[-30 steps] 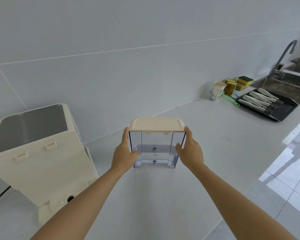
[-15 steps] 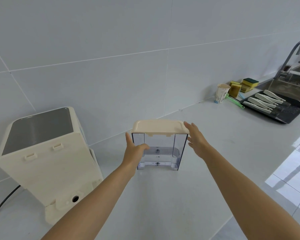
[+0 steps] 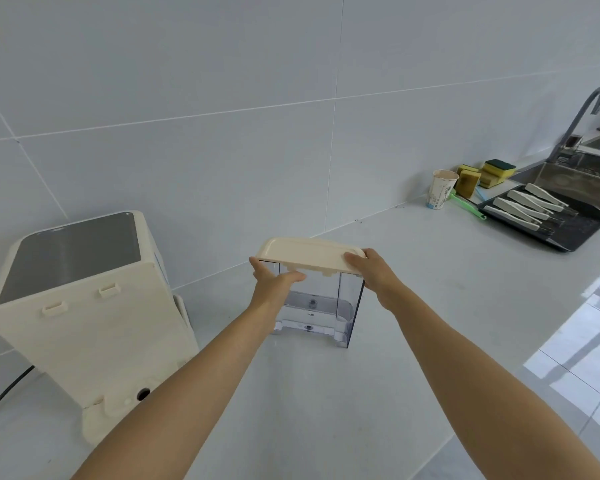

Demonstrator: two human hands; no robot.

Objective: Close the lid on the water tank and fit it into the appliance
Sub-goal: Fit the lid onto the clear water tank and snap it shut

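A clear plastic water tank stands on the white counter, turned slightly so one corner faces me. Its cream lid lies flat on top. My left hand grips the tank's left side just under the lid, thumb across the front. My right hand holds the lid's right end, fingers over its top edge. The cream appliance with a dark grey top stands to the left, its back side with two small clips facing me and an empty base step at its foot.
A black power cord leaves the appliance at the far left. At the back right stand a paper cup, sponges, a green brush, a black tray with several white-handled tools, and a sink with a faucet. The counter edge runs along the right.
My hands shifted from flanking the tank: the left closed on its left side, the right moved up onto the lid's right end. The tank has turned slightly.
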